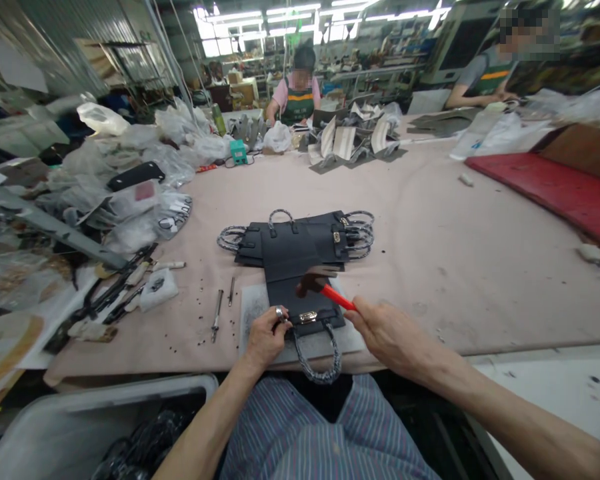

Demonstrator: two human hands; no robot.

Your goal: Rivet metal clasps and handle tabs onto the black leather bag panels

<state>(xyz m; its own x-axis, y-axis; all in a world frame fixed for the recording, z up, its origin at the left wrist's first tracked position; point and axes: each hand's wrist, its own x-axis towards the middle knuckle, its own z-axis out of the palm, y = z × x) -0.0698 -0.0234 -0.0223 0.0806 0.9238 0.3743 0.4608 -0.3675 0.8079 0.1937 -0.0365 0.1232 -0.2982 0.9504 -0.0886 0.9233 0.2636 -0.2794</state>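
My right hand point(387, 333) is closed round the red handle of a hammer point(337, 297). The hammer's dark, rusty head hangs over the lower part of a black bag panel point(285, 291). Close to the base of a wrapped handle point(320, 379), my left hand point(267, 337) pinches at the panel's edge. Something small and silver shows at its fingers; whether it is a ring or a tool end I cannot tell. A metal clasp point(308, 317) sits on the panel, to the right of these fingers. Beneath the panel lies a pale, worn slab point(254, 313).
Stacked black bag panels point(250, 243) with looped handles lie just beyond. Two thin metal rods point(217, 315) rest at left, near tiny scattered dark bits. Plastic bags point(145, 150) crowd the left side. A red board point(555, 193) lies right. Two people work across the table.
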